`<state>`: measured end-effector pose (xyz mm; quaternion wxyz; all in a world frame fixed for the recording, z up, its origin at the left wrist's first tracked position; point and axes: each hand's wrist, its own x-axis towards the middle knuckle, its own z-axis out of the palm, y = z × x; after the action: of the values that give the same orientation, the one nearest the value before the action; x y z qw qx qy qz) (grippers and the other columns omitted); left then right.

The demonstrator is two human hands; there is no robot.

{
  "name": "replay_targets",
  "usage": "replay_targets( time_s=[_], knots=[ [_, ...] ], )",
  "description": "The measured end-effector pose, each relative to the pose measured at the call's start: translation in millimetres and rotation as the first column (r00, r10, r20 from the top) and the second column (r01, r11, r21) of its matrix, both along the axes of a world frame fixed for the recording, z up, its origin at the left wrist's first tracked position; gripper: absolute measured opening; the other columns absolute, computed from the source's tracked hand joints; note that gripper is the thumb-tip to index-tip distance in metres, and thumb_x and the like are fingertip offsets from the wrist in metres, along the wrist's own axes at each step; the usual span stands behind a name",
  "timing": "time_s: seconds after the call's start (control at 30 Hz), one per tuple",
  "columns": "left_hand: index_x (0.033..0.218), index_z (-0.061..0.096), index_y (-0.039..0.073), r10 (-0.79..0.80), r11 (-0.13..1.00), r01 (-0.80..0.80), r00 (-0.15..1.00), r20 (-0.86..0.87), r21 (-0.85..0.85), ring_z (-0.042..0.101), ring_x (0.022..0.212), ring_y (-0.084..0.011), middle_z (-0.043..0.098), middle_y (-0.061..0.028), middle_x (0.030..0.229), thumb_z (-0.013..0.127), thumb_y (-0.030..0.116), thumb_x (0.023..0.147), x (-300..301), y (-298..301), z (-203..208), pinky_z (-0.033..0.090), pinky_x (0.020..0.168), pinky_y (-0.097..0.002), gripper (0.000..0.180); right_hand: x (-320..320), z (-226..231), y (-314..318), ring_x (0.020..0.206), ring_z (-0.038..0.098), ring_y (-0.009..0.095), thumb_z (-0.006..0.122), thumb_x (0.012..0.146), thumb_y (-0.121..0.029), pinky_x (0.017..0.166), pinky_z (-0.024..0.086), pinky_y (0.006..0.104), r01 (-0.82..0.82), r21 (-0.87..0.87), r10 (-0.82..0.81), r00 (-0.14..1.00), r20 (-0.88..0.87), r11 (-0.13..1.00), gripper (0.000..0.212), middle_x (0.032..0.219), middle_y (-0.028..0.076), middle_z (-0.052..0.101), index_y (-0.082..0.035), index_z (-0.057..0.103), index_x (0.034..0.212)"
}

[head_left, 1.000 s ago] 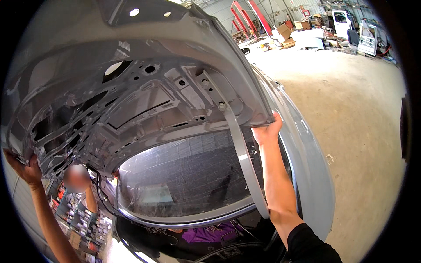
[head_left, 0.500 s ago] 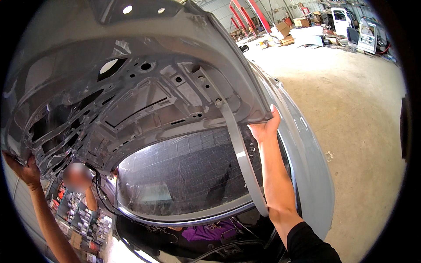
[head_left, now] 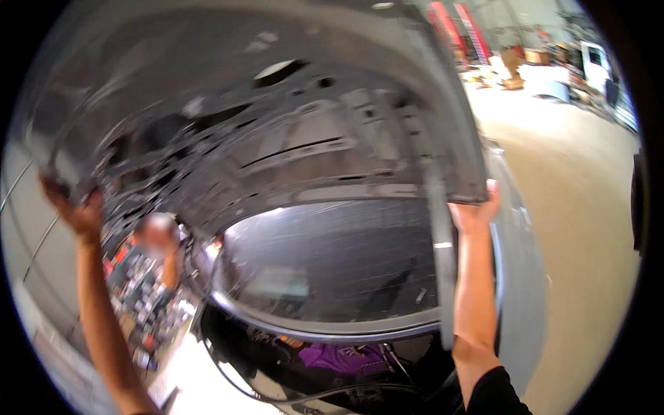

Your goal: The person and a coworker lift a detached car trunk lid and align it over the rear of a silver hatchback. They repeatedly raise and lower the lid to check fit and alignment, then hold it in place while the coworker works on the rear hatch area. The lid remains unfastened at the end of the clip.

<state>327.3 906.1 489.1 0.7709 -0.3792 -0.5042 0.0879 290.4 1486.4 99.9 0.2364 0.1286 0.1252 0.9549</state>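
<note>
Okay, from my end the trunk lid (head_left: 297, 142) is up over the open trunk, its bare underside facing me and its long axis running left to right, pretty much level between both hands. Left hand (head_left: 81, 207) has hold of the edge at the left end, and the right hand (head_left: 474, 207) grips the right corner, thumb up along the outside. Can't tell how tight either hold is, since the lid covers some of the fingers and the left ones are smeared. The lid's top end runs out of my view, and its holes and ribs are pretty blurry. A grey hinge arm (head_left: 442, 242) drops from it just beside the right forearm, passing in front of the rear window (head_left: 332, 263). Something purple (head_left: 342, 360) sits in the trunk, too fuzzy to identify. Another person's arm (head_left: 170, 270) shows below the left side, the rest mostly hidden.
</note>
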Motion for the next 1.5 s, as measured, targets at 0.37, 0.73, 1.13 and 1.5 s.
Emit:
replay_targets(
  time_s=[0.37,0.73,1.13,1.5],
  knots=[
    [0.141,0.021,-0.003,0.058,0.998,-0.057,0.998,-0.027,0.037,0.041,0.119,-0.031,0.039,-0.0176,0.127,0.081,0.068,0.046,28,62,-16,0.034,0.101,-0.0421,0.133,-9,4,1,0.131,0.038,0.034,0.037,0.094,-0.039,0.107,0.025,0.0555,0.179,0.102,-0.199,0.952,0.233,0.979,0.055,0.14,0.016,0.044,-0.005,0.042,0.136],
    [0.139,0.024,-0.004,0.012,0.999,-0.011,1.0,-0.024,0.031,0.043,0.116,-0.0325,0.041,-0.0189,0.125,0.076,0.073,0.05,30,69,-17,0.035,0.099,-0.043,0.129,-14,-6,4,0.131,0.038,0.034,0.04,0.093,-0.039,0.108,0.025,0.0543,0.158,0.088,-0.171,0.97,0.175,0.984,0.055,0.141,0.014,0.044,-0.005,0.042,0.137],
    [0.139,0.024,-0.004,0.026,1.0,-0.025,0.999,-0.038,0.014,0.043,0.115,-0.0317,0.041,-0.0184,0.124,0.074,0.074,0.054,30,67,-16,0.035,0.099,-0.0416,0.125,-11,-3,3,0.132,0.038,0.034,0.04,0.093,-0.039,0.108,0.025,0.054,0.157,0.102,-0.173,0.971,0.166,0.982,0.054,0.14,0.014,0.044,-0.006,0.043,0.136],
    [0.14,0.022,-0.003,0.064,0.998,-0.063,0.997,-0.045,0.03,0.042,0.116,-0.0326,0.04,-0.0187,0.125,0.073,0.076,0.051,31,62,-14,0.035,0.099,-0.0425,0.129,-11,-2,1,0.131,0.038,0.034,0.038,0.094,-0.039,0.108,0.025,0.0544,0.146,0.108,-0.165,0.968,0.191,0.983,0.055,0.141,0.015,0.044,-0.006,0.041,0.138]
  ],
)
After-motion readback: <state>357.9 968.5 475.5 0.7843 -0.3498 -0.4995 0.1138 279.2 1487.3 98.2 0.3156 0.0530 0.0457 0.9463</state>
